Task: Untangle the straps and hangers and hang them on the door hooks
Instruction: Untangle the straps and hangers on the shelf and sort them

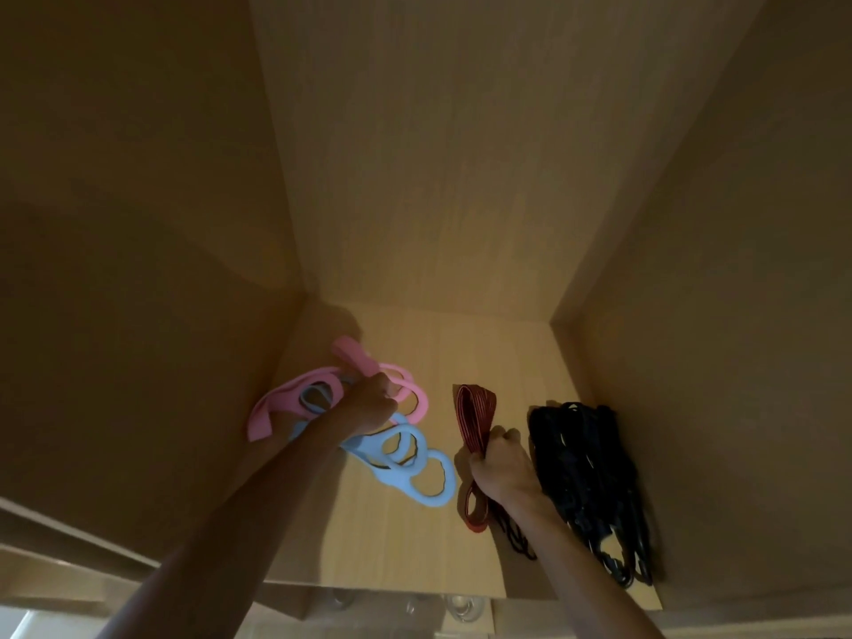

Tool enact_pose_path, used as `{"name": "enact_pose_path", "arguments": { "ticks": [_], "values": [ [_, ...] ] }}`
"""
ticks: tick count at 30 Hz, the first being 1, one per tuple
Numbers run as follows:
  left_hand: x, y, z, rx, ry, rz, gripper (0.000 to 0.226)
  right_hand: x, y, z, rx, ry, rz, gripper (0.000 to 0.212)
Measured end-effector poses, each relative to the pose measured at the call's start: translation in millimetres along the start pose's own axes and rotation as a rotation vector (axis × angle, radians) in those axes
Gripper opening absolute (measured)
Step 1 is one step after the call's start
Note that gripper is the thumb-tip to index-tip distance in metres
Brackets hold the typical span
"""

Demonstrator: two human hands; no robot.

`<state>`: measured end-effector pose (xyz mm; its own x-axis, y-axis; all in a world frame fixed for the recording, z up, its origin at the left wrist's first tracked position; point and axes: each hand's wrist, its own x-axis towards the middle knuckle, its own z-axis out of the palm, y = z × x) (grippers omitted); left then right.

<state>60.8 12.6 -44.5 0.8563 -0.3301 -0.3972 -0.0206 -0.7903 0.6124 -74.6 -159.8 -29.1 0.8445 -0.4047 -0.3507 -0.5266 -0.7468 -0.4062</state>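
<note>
Head view: left hand (369, 403) has its fingers (389, 389) curled into the pink hangers (276, 403) and blue hangers (405, 458), knotted together at the left of the shelf (405, 537), likely to pull them apart. Right hand (502, 463) grips the bundled red strap (475, 408) mid-shelf, probably to lift it. Black straps (585, 458) lie untouched at right.

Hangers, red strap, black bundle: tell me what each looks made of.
Hangers: likely matte plastic or foam; smooth pastel pink and blue, moulded rings. Red strap: woven webbing, it seems; ribbed lines, folds flat. Black bundle: probably nylon straps with clips; too dark to be sure.
</note>
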Motion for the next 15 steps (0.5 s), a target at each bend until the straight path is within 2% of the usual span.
{"name": "enact_pose_path", "arguments": {
  "ticks": [5, 9, 12, 15],
  "values": [
    [2.3, -5.8, -2.3, 0.01, 0.006, 0.005, 0.033, 2.6, 5.4, -2.2, 0.06, -0.049, 0.032, 0.04],
    [2.8, -10.6, -4.6, 0.037, 0.019, 0.017, 0.032, 5.6, 6.6, -6.6, 0.039, -0.059, 0.073, 0.056],
    [2.1, -11.6, -9.0, 0.072, 0.037, 0.037, 0.028, 7.2, -0.4, -20.3, -0.054, 0.048, 0.04, 0.063],
    [2.2, -16.3, -11.5, 0.097, 0.071, 0.048, 0.028, 5.6, -16.3, -32.8, -0.159, 0.247, -0.151, 0.05]
  ]
}}
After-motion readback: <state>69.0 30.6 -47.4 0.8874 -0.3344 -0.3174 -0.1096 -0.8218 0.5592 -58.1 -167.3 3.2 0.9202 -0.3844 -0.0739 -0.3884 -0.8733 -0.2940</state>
